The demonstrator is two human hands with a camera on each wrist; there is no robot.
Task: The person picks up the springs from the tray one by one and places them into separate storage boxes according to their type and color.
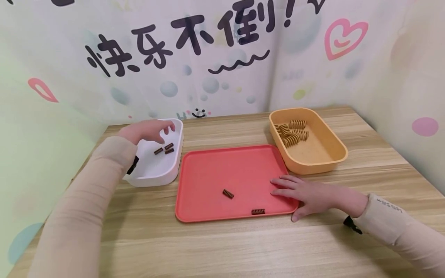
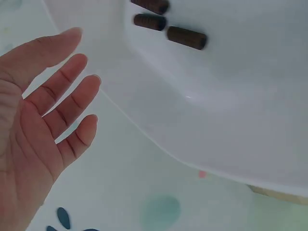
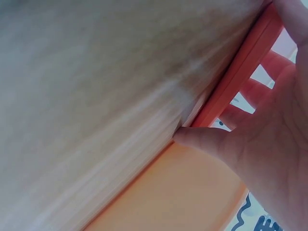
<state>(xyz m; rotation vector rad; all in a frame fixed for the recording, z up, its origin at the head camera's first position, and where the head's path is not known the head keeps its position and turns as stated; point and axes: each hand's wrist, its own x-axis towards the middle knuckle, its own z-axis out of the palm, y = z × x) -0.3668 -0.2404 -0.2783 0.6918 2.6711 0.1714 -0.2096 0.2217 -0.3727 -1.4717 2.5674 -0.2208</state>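
Observation:
My left hand (image 1: pixel 146 131) hovers over the white bin (image 1: pixel 153 180), its fingers spread and loosely bent around nothing. Three small dark springs (image 2: pixel 187 37) lie on that bin's floor, apart from the fingers. At the right side of the red tray (image 1: pixel 208 166), my right hand (image 1: pixel 311 197) reaches its straight, parted fingers over the edge, while the thumb is down by the near right corner. On the tray are two dark coil springs: one spring (image 1: pixel 228 194) lies near the middle, the other spring (image 1: pixel 258 211) along the near rim. Neither is touched by a hand.
An orange bin (image 1: pixel 323 152) stands behind the tray's right side, with several larger brass-coloured springs (image 1: pixel 291 139) heaped at its left. All stand on a wood-grain table (image 1: pixel 222 251). A printed curtain (image 1: pixel 229 92) hangs behind the table.

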